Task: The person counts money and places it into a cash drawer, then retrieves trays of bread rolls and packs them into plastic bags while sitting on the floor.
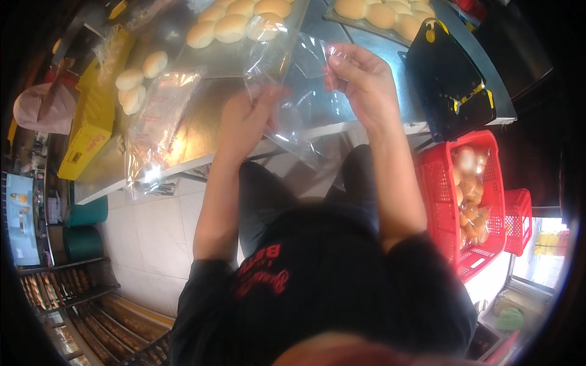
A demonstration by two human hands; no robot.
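Note:
My left hand [251,120] pinches the side of a clear plastic bag [293,112], which hangs past the near edge of the steel table [213,98]. The thumb and fingers of my right hand [366,78] are closed on a clear flap of plastic, apparently the same bag; glare hides where the layers join. No bun shows inside it. Beyond the left hand, pale round buns [231,27] sit close together on a tray. To the left lies a stack of flat clear bags [162,116] with red print, overhanging the table edge. Several loose buns [130,78] rest beside it.
A second tray of buns [380,16] is at the far right. Near it stands a black device with yellow parts [446,82]. A red basket [435,183] holds bagged buns. A yellow crate [91,110] borders the left, above green bins [82,242] and racks [68,283].

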